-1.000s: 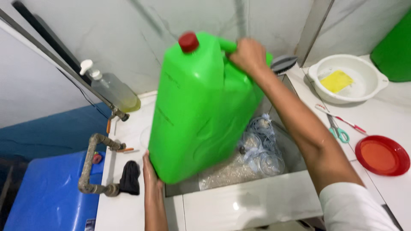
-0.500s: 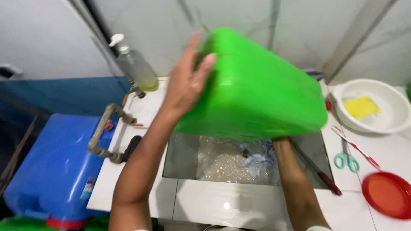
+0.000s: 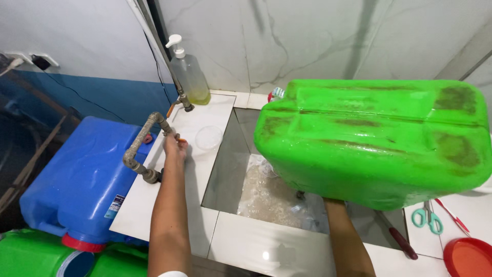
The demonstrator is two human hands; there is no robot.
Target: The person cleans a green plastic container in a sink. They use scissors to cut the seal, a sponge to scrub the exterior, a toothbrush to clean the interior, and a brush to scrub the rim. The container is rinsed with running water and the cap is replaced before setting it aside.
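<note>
A big green jerrycan (image 3: 374, 138) lies on its side in the air above the tiled sink (image 3: 225, 169). Its small capped mouth points to the back wall. My right hand (image 3: 334, 204) holds it up from underneath and is mostly hidden by the can; only the wrist and forearm show. My left hand (image 3: 174, 146) reaches left to the rusty metal tap pipe (image 3: 139, 150), with its fingers closed on the small orange tap handle (image 3: 181, 138). Crumpled clear plastic (image 3: 271, 197) and water lie in the sink.
A blue jerrycan (image 3: 82, 174) lies left of the counter, above green containers (image 3: 46, 256). A pump soap bottle (image 3: 188, 72) stands at the back and a clear round lid (image 3: 208, 137) beside the sink. Scissors (image 3: 426, 216), a dark-handled knife (image 3: 397, 240) and a red dish (image 3: 469, 256) are at the right.
My left hand has come off the green jerrycan and gone down left to the tap handle. The can now rests on my right hand alone, further right.
</note>
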